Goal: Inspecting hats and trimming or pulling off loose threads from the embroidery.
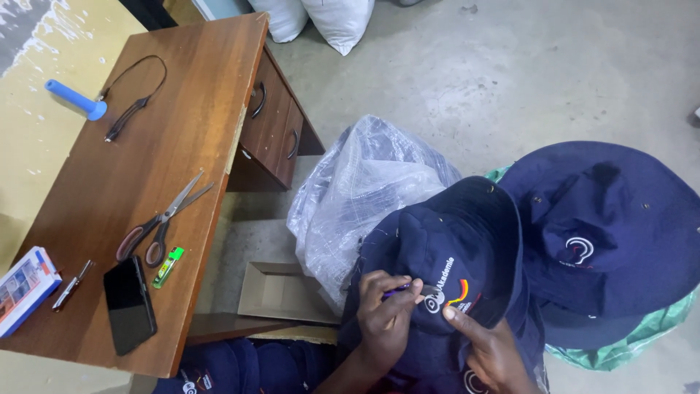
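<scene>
While the navy bucket hat (445,270) lies on the person's lap, just beside a clear plastic bag (364,190) of more hats, the step in hand looks like fine work at the embroidered emblem, probably trimming or picking loose thread. The left hand (386,310) has its grip pressed together, pinching a small dark purple tool (399,290) against the cloth; the right hand (492,350) pins the hat with a fingertip beside the emblem, its grip loosely curled. Any further pass seems to call for taut fabric and a steady tip.
</scene>
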